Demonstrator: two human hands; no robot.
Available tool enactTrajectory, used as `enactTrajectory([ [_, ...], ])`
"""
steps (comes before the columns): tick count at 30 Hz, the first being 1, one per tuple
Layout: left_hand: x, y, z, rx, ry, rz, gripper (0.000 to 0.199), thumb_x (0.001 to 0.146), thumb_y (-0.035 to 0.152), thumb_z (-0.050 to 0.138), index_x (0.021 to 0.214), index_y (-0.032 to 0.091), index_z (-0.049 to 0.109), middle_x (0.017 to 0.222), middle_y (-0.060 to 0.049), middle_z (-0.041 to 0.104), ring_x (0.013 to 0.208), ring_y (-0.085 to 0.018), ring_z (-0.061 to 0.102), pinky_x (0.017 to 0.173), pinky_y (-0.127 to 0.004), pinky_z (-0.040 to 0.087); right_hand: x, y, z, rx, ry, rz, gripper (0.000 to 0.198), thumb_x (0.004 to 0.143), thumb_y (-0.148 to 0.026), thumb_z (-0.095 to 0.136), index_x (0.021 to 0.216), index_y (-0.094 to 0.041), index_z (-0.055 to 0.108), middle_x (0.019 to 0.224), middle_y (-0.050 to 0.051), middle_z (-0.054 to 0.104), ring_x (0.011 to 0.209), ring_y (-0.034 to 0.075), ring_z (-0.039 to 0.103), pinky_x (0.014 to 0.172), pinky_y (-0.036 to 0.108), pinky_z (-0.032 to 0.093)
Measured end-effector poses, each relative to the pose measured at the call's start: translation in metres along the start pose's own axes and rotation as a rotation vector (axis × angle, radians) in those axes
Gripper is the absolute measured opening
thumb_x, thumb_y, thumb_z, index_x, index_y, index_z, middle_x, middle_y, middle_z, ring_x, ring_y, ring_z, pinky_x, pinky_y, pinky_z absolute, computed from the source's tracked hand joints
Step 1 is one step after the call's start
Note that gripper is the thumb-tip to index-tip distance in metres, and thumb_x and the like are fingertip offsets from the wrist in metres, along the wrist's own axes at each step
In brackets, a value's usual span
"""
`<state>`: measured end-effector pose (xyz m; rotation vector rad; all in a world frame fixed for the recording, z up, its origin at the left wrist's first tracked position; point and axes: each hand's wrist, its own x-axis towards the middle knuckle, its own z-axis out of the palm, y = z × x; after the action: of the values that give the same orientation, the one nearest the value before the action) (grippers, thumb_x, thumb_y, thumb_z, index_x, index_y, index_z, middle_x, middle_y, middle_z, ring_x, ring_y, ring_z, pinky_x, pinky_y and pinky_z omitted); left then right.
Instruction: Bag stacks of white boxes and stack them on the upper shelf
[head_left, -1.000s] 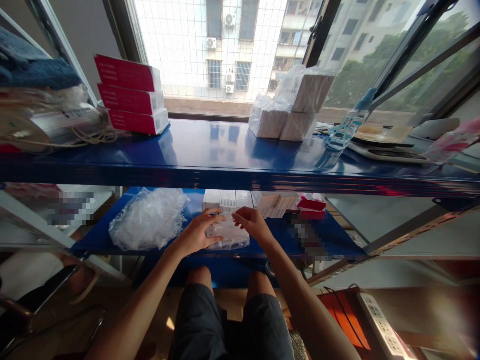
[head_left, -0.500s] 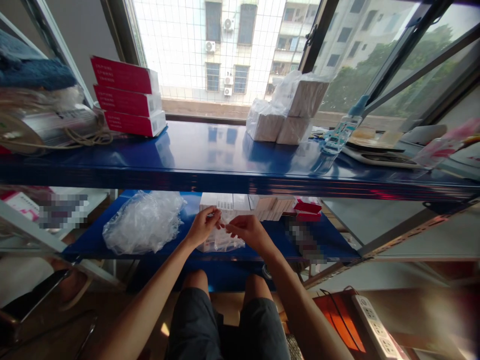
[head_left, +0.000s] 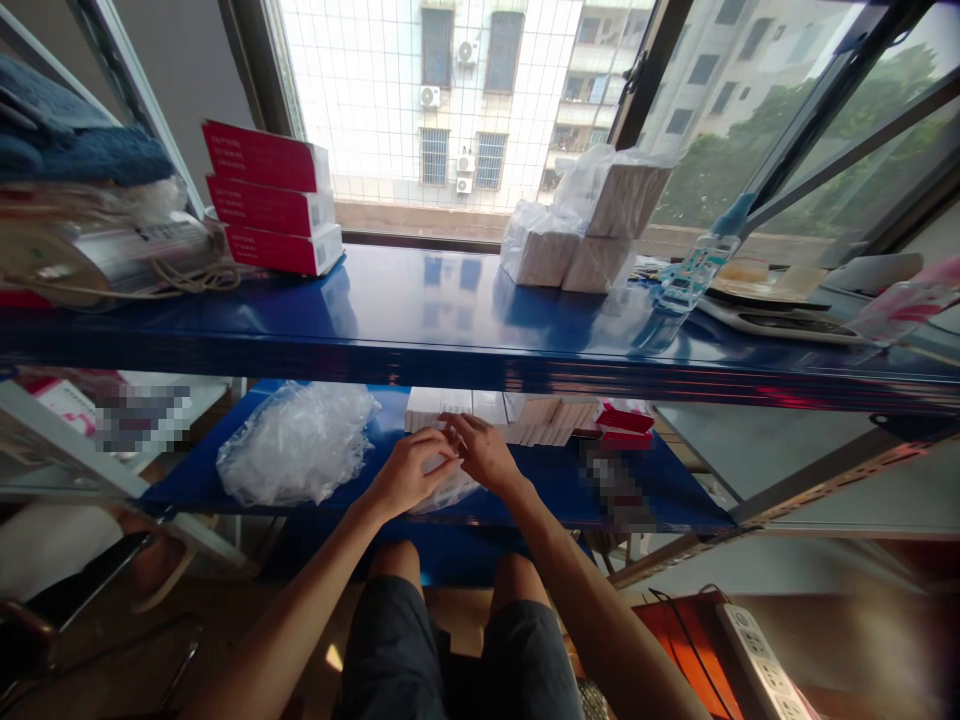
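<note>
My left hand [head_left: 411, 472] and my right hand [head_left: 487, 458] meet over the lower blue shelf, fingertips close together. Under and between them is a clear plastic bag [head_left: 445, 494], crinkled and partly hidden by my fingers; what it contains is hard to make out. The left fingers curve round its top with the thumb below. From the other side, the right fingers bend down onto it. Just behind the hands stands a row of small white boxes [head_left: 489, 406]. Left of them lies a big heap of clear plastic bags [head_left: 300, 445].
The upper blue shelf [head_left: 420, 330] overhangs the work space. On it stand stacked red-and-white boxes [head_left: 270, 205], plastic-wrapped blocks [head_left: 607, 220] and a clear bottle [head_left: 694, 270]. Red boxes [head_left: 626, 425] sit right on the lower shelf [head_left: 540, 490]. A power strip [head_left: 761, 655] is low at right.
My hands have drawn closer together over the bag. The right fingers have shifted up and over its top, and the left hand now covers more of it. The view has shifted slightly.
</note>
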<state>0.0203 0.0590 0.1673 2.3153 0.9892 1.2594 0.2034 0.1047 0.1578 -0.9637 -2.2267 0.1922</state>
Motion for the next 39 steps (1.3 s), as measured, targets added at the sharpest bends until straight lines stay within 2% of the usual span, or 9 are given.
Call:
enactTrajectory([
  [4,-0.012,-0.012,0.001,0.220,-0.027,0.071,0.008,0.093,0.012,0.067,0.089,0.020,0.070,0.096,-0.007,0.068,0.100,-0.023,0.065,0.091,-0.038,0.056,-0.005,0.010,-0.002,0.245,-0.009,0.119,0.031,0.087,-0.003,0.056,0.104,-0.019,0.076,0.092,0.006,0.077,0.078,0.019,0.070,0.069,0.027,0.049],
  [7,-0.016,-0.021,0.001,0.367,0.018,0.059,0.014,0.090,0.007,0.067,0.084,0.020,0.069,0.094,-0.007,0.068,0.100,-0.025,0.063,0.090,-0.041,0.056,-0.013,0.012,-0.006,0.468,-0.028,0.208,0.014,0.084,-0.022,0.074,0.096,-0.018,0.079,0.087,0.007,0.076,0.076,0.020,0.069,0.069,0.028,0.052],
  [11,-0.015,-0.024,0.003,0.385,0.011,0.048,0.015,0.089,0.006,0.068,0.085,0.021,0.070,0.097,-0.007,0.068,0.102,-0.026,0.063,0.090,-0.040,0.056,-0.019,0.012,-0.010,0.744,-0.102,0.348,0.030,0.083,-0.045,0.078,0.092,-0.016,0.079,0.086,0.008,0.078,0.080,0.024,0.073,0.073,0.032,0.056],
  [19,-0.042,-0.030,-0.002,0.254,0.057,-0.162,0.014,0.095,0.023,0.063,0.081,0.021,0.067,0.107,-0.008,0.067,0.106,-0.025,0.065,0.097,-0.042,0.055,-0.039,0.048,-0.006,0.226,0.117,0.645,0.025,0.085,-0.041,0.067,0.072,-0.019,0.068,0.073,0.005,0.073,0.073,0.023,0.068,0.068,0.031,0.049],
  [28,-0.060,-0.042,0.007,-0.142,0.191,-0.507,0.031,0.091,0.045,0.067,0.083,0.016,0.073,0.122,-0.013,0.062,0.101,-0.024,0.070,0.073,-0.034,0.065,-0.064,0.058,0.011,0.327,0.172,0.621,0.028,0.088,-0.046,0.065,0.078,-0.020,0.062,0.080,0.006,0.070,0.082,0.024,0.068,0.068,0.033,0.056],
  [31,-0.073,-0.045,0.011,-0.224,0.216,-0.496,0.030,0.088,0.045,0.072,0.104,0.020,0.071,0.129,-0.012,0.064,0.114,-0.027,0.069,0.082,-0.037,0.065,-0.076,0.060,0.008,0.593,0.111,0.576,0.042,0.082,-0.050,0.075,0.109,-0.020,0.066,0.113,0.012,0.072,0.104,0.027,0.070,0.081,0.037,0.059],
  [34,-0.086,-0.046,0.021,-0.221,0.230,-0.529,0.068,0.078,0.034,0.083,0.139,0.027,0.054,0.136,-0.012,0.066,0.116,-0.028,0.071,0.092,-0.041,0.063,-0.088,0.054,0.008,0.789,-0.078,0.474,0.086,0.065,-0.044,0.091,0.140,-0.022,0.053,0.134,0.015,0.067,0.117,0.029,0.069,0.095,0.043,0.058],
  [36,-0.089,-0.045,0.027,-0.184,0.197,-0.555,0.086,0.074,0.026,0.084,0.150,0.028,0.045,0.136,-0.012,0.068,0.117,-0.029,0.072,0.099,-0.044,0.060,-0.094,0.046,0.009,0.720,-0.111,0.431,0.087,0.060,-0.039,0.095,0.137,-0.021,0.056,0.126,0.012,0.071,0.116,0.030,0.069,0.101,0.046,0.055],
  [39,-0.089,-0.041,0.030,-0.119,0.134,-0.556,0.080,0.074,0.020,0.081,0.148,0.027,0.050,0.133,-0.010,0.071,0.124,-0.030,0.069,0.108,-0.048,0.054,-0.099,0.029,0.008,0.585,-0.081,0.416,0.071,0.063,-0.038,0.093,0.125,-0.020,0.062,0.115,0.009,0.075,0.110,0.030,0.071,0.099,0.046,0.057],
])
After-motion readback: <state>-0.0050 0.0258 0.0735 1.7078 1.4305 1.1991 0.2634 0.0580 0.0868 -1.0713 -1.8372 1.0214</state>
